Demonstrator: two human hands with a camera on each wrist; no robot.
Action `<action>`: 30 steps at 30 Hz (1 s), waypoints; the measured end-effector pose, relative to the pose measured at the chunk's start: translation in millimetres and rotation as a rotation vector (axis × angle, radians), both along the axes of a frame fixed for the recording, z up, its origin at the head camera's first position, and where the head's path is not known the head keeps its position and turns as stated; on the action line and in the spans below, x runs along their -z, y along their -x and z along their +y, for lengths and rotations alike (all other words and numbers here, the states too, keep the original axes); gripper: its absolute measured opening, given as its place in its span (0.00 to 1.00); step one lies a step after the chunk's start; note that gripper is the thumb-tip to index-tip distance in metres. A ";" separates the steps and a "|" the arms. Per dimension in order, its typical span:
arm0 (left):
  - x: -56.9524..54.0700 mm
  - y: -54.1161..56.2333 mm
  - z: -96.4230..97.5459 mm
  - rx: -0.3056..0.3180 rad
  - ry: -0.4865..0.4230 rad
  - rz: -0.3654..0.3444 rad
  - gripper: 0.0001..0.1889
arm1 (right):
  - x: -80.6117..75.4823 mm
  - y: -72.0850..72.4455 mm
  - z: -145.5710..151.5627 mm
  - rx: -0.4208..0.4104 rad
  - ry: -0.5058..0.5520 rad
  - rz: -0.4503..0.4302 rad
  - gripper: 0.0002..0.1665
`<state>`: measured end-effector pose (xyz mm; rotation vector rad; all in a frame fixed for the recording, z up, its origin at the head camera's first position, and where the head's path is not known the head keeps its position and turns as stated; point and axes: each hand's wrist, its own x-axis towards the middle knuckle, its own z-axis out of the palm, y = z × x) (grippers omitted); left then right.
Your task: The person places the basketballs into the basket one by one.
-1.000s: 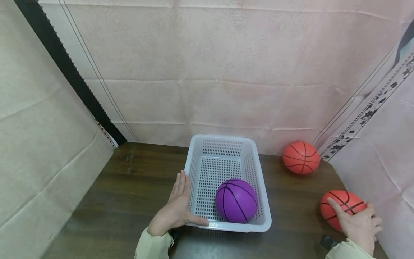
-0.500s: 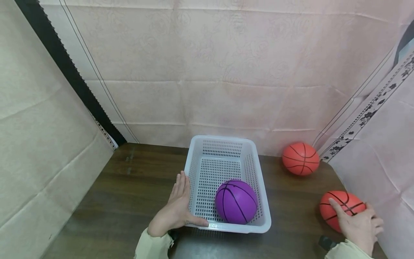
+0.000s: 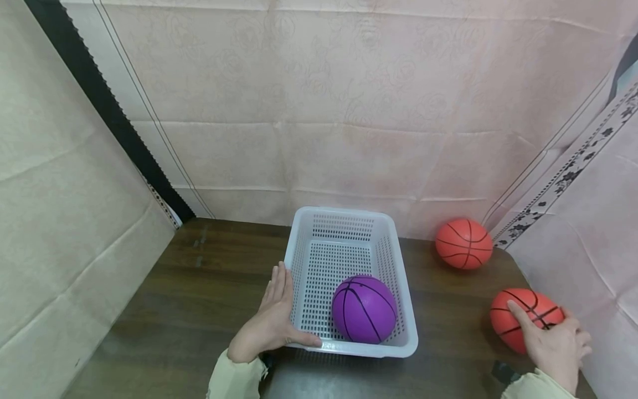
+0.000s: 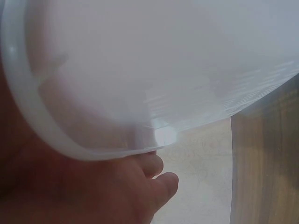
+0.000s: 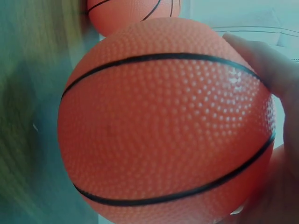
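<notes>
My left hand [image 3: 271, 321] rests against the near left corner of a white plastic basket [image 3: 411, 310], fingers straight along its left side and thumb along the near rim. Inside the basket, toward the near right, lies a purple toy basketball [image 3: 364, 309] with black lines. Over at the right, my right hand [image 3: 555, 346] grips an orange-red toy basketball [image 3: 515, 318], thumb on top and fingers around its right side. That pebbled ball [image 5: 163, 126] fills most of the right wrist view. The left wrist view shows the basket's wall [image 4: 163, 70] close above my left fingers [image 4: 163, 186].
A second orange-red basketball [image 3: 463, 244] sits at the back right of the dark wooden table [image 3: 199, 310], near the back cloth. Pale cloth walls [image 3: 349, 111] enclose the table at the back and both sides.
My right hand has shifted the gripped orange-red basketball slightly up and left in the head view. The left hand, the basket and the purple basketball stay put.
</notes>
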<state>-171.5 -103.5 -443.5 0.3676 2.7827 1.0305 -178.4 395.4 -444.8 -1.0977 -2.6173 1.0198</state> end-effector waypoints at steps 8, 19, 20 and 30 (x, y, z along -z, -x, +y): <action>-0.9 -0.2 0.5 0.003 0.010 0.002 0.82 | -6.7 1.7 -7.3 -0.037 0.013 0.060 0.70; -1.7 -0.6 0.3 -0.004 0.008 0.008 0.82 | -22.9 3.5 -15.6 -0.173 -0.017 0.245 0.59; -1.8 -0.5 0.3 -0.004 0.007 0.008 0.82 | -24.5 2.4 -17.4 -0.187 -0.018 0.257 0.58; -2.4 -1.3 0.1 -0.010 0.007 -0.002 0.82 | -39.3 -9.4 -33.7 -0.288 0.010 0.321 0.59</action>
